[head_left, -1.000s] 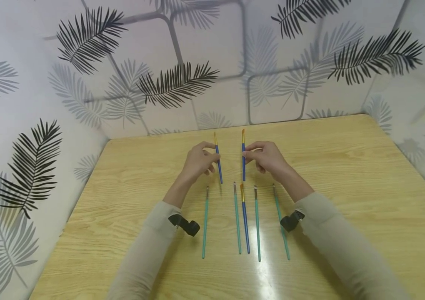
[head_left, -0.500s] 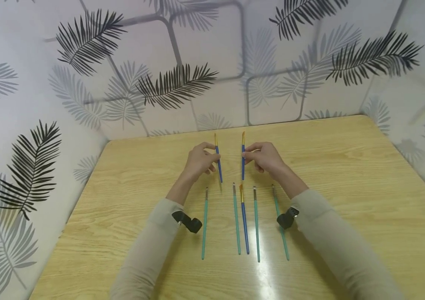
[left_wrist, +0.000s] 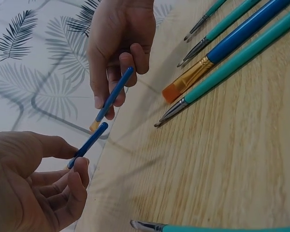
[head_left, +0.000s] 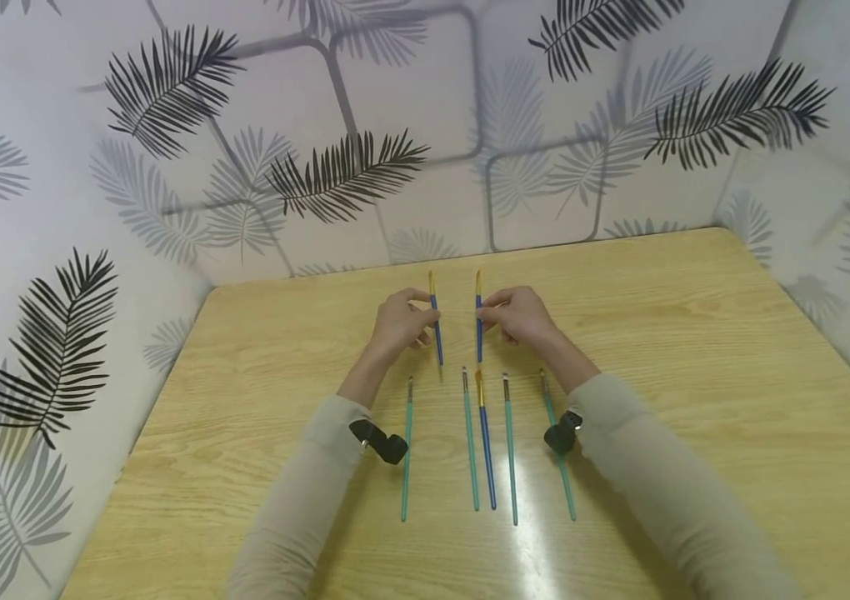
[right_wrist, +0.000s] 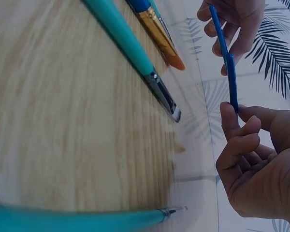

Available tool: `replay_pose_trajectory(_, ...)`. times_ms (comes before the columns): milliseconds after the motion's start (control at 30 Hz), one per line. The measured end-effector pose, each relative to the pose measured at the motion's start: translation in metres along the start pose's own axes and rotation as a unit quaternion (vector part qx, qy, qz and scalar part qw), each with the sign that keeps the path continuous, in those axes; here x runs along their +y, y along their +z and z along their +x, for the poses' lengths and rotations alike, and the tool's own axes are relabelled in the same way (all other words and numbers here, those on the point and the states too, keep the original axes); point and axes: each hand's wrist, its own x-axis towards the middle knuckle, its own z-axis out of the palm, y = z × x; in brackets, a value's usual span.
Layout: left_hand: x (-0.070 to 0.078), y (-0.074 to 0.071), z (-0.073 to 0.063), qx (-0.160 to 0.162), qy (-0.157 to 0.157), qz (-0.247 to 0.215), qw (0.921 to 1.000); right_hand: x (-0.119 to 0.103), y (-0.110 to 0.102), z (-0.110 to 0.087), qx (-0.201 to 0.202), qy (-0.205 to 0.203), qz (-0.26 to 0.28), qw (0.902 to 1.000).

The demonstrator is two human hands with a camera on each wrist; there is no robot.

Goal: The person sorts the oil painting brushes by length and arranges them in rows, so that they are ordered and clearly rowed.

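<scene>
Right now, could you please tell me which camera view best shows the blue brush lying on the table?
The head view: the lying blue brush is whole there, end to end. The left wrist view is closer but crops its handle; the right wrist view shows its bristled end and little handle.

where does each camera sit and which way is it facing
Head: on the person's head, facing forward and down at the table and patterned wall; left grip, right grip and both sleeves show.
Left wrist: on that wrist, looking past left grip (lower left) toward right grip (top).
Right wrist: on that wrist, looking past right grip (lower right) toward left grip (top right).
Shared: both wrist views show the two held blue brushes.
</scene>
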Motion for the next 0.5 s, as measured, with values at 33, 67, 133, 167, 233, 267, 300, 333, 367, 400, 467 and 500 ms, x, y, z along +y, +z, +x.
replay_pose_trajectory(33,0.0,0.001,0.001,0.001,-0.001,0.004,1.0,0.0,0.001,0.001,0.001,0.003,-0.001,1.0)
replay_pose_trajectory(67,0.0,0.002,0.002,0.001,-0.003,0.007,1.0,0.0,0.002,0.002,0.001,0.005,-0.003,1.0)
replay_pose_trajectory(133,-0.001,0.004,0.003,0.003,-0.007,0.013,0.9999,0.0,0.005,0.003,0.001,0.008,-0.004,1.0)
replay_pose_trajectory(167,-0.001,0.005,0.003,0.004,-0.009,0.014,0.9999,0.0,0.006,0.004,0.002,0.007,-0.006,1.0)
replay_pose_trajectory(233,-0.002,0.006,0.004,0.005,-0.011,0.018,0.9998,0.0,0.008,0.005,0.002,0.005,-0.01,0.9999)
replay_pose_trajectory(267,-0.002,0.007,0.004,0.005,-0.013,0.019,0.9997,-0.001,0.009,0.005,0.002,0.004,-0.013,0.9999)
replay_pose_trajectory(300,-0.002,0.008,0.004,0.005,-0.014,0.02,0.9997,-0.001,0.01,0.006,0.002,0.002,-0.017,0.9999)
replay_pose_trajectory(333,-0.003,0.008,0.004,0.005,-0.014,0.02,0.9997,-0.001,0.011,0.006,0.003,0.002,-0.019,0.9998)
replay_pose_trajectory(367,-0.003,0.009,0.004,0.004,-0.014,0.021,0.9997,-0.002,0.012,0.006,0.004,0.003,-0.021,0.9998)
replay_pose_trajectory(400,-0.003,0.009,0.005,0.004,-0.014,0.022,0.9997,-0.002,0.013,0.007,0.005,0.004,-0.022,0.9997)
replay_pose_trajectory(467,-0.004,0.01,0.005,0.004,-0.013,0.023,0.9996,-0.001,0.014,0.008,0.005,0.006,-0.026,0.9996)
replay_pose_trajectory(500,-0.004,0.011,0.005,0.005,-0.013,0.023,0.9997,-0.001,0.014,0.008,0.006,0.007,-0.025,0.9996)
